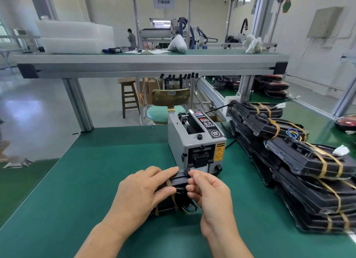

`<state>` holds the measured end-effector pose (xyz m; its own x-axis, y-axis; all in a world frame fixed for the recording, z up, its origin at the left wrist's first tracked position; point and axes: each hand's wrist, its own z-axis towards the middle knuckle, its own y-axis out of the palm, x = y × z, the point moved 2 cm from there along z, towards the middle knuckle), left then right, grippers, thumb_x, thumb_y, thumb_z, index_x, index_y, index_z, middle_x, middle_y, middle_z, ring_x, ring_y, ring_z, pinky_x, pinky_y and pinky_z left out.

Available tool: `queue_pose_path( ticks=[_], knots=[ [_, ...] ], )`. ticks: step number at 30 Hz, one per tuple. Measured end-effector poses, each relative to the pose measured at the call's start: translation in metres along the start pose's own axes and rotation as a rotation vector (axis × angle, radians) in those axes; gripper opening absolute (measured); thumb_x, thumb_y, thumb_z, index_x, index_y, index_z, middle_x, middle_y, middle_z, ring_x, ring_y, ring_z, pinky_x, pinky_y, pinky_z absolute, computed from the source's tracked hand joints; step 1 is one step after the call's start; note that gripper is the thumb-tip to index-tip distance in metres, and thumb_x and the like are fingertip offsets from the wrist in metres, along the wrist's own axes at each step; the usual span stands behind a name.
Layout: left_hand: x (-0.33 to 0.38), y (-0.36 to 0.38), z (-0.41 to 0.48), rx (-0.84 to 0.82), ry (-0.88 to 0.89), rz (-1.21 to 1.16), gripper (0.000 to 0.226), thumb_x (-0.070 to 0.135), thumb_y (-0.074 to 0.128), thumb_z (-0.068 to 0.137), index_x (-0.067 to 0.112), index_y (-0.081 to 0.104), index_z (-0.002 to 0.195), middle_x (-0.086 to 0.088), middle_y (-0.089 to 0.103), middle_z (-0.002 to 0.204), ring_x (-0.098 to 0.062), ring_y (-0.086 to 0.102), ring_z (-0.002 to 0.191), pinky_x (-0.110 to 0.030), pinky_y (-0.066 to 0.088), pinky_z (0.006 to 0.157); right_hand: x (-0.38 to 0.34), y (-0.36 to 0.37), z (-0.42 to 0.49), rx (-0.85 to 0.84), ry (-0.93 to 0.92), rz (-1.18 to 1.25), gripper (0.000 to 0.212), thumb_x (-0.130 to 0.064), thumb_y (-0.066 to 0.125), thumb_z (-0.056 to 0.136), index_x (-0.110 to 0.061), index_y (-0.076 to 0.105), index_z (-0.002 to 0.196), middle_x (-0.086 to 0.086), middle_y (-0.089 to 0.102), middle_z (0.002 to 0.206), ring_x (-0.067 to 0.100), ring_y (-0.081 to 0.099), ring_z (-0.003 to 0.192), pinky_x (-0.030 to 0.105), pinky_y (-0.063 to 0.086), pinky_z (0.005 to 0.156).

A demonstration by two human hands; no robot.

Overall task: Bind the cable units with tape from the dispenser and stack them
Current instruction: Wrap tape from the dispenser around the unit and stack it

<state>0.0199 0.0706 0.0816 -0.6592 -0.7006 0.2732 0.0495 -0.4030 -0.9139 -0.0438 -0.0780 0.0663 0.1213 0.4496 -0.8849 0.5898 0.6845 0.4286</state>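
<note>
A black cable unit (pixel 180 180) with brown tape bands lies on the green mat just in front of the grey tape dispenser (pixel 194 140). My left hand (pixel 142 192) lies over the unit's left part, fingers stretched across it and pressing down. My right hand (pixel 210 192) is at the unit's right end, its fingers curled and pinching something small at the top edge, close under the dispenser's outlet; what it pinches is too small to tell. Coloured wires show under the unit near my right hand. A stack of taped black units (pixel 300 161) rises at the right.
The green mat (pixel 86 180) stretches to the left of the hands. An aluminium shelf (pixel 150 65) crosses overhead behind the dispenser. A green-seated chair (pixel 165 111) and a wooden stool (pixel 129 96) stand beyond the table edge. A person stands far back.
</note>
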Motion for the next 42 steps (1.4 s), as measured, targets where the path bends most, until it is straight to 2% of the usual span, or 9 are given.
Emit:
queue_pose_path(
  ticks=[5,10,14,19,24,29,32,36,42],
  knots=[
    [0.001,0.0,0.0,-0.016,0.003,0.04,0.065,0.076,0.011,0.081,0.06,0.039,0.136,0.022,0.057,0.109,-0.005,0.056,0.093,-0.027,0.048,0.079,0.0,-0.001,0.001,-0.014,0.005,-0.044,0.018,-0.002,0.061,0.092,-0.004,0.075,0.082,0.003,0.065,0.061,0.007,0.056,0.05,0.016,0.047,0.047],
    [0.004,-0.002,-0.001,0.018,0.004,0.025,0.056,0.069,0.023,0.086,0.053,0.052,0.131,0.018,0.062,0.101,-0.012,0.061,0.081,-0.031,0.052,0.067,0.001,-0.001,0.001,-0.012,-0.003,-0.076,0.019,-0.002,0.061,0.092,-0.006,0.075,0.08,0.002,0.064,0.06,0.007,0.055,0.049,0.017,0.046,0.046],
    [0.004,-0.003,0.0,-0.021,0.021,0.056,0.056,0.069,0.017,0.086,0.059,0.043,0.135,0.018,0.059,0.104,-0.01,0.058,0.085,-0.029,0.05,0.072,0.002,-0.002,0.002,-0.003,-0.004,-0.09,0.019,-0.003,0.061,0.093,-0.006,0.075,0.08,0.003,0.064,0.061,0.008,0.055,0.05,0.017,0.046,0.047],
    [0.005,-0.004,0.0,-0.008,0.069,0.078,0.039,0.052,0.048,0.095,0.056,0.047,0.134,0.009,0.059,0.099,-0.014,0.059,0.082,-0.029,0.046,0.067,0.004,-0.002,0.003,-0.013,-0.024,-0.09,0.018,-0.004,0.062,0.092,-0.006,0.075,0.08,0.002,0.064,0.061,0.008,0.054,0.05,0.017,0.045,0.047],
    [0.003,-0.002,0.001,-0.003,0.093,0.066,0.04,0.052,0.044,0.096,0.058,0.043,0.136,0.009,0.054,0.099,-0.014,0.056,0.082,-0.029,0.044,0.07,0.006,-0.008,0.004,-0.024,-0.082,-0.188,0.02,-0.006,0.062,0.092,-0.011,0.075,0.079,0.0,0.067,0.063,0.008,0.058,0.054,0.018,0.047,0.05],
    [0.001,0.0,0.001,-0.001,0.082,0.048,0.044,0.063,0.026,0.093,0.064,0.037,0.136,0.013,0.05,0.1,-0.01,0.053,0.085,-0.027,0.043,0.072,-0.003,-0.024,0.009,0.123,-0.398,-0.59,0.017,-0.019,0.063,0.091,-0.026,0.068,0.076,-0.012,0.069,0.07,0.007,0.067,0.063,0.037,0.057,0.068],
    [0.001,0.001,0.001,-0.01,0.087,0.039,0.041,0.064,0.026,0.095,0.067,0.032,0.136,0.016,0.048,0.101,-0.007,0.051,0.087,-0.025,0.041,0.074,-0.009,-0.022,0.015,0.108,-0.383,-0.532,0.014,-0.029,0.063,0.091,-0.026,0.066,0.078,-0.013,0.069,0.075,0.007,0.068,0.068,0.045,0.057,0.075],
    [0.001,-0.001,-0.001,-0.018,0.076,0.008,0.041,0.059,0.036,0.095,0.062,0.036,0.137,0.016,0.05,0.102,-0.009,0.053,0.089,-0.027,0.045,0.077,-0.001,-0.004,0.026,-0.037,-0.38,-0.677,0.018,-0.049,0.067,0.082,-0.034,0.068,0.091,-0.011,0.066,0.09,0.0,0.06,0.082,0.021,0.048,0.078],
    [-0.007,0.0,-0.004,0.05,-0.048,-0.106,0.046,0.059,0.052,0.089,0.036,0.042,0.127,0.021,0.056,0.109,-0.004,0.054,0.096,-0.026,0.044,0.087,0.009,0.005,0.038,-0.114,-0.45,-0.752,0.016,-0.032,0.063,0.091,-0.028,0.073,0.079,-0.011,0.069,0.088,0.001,0.06,0.084,0.01,0.041,0.073]
  ],
)
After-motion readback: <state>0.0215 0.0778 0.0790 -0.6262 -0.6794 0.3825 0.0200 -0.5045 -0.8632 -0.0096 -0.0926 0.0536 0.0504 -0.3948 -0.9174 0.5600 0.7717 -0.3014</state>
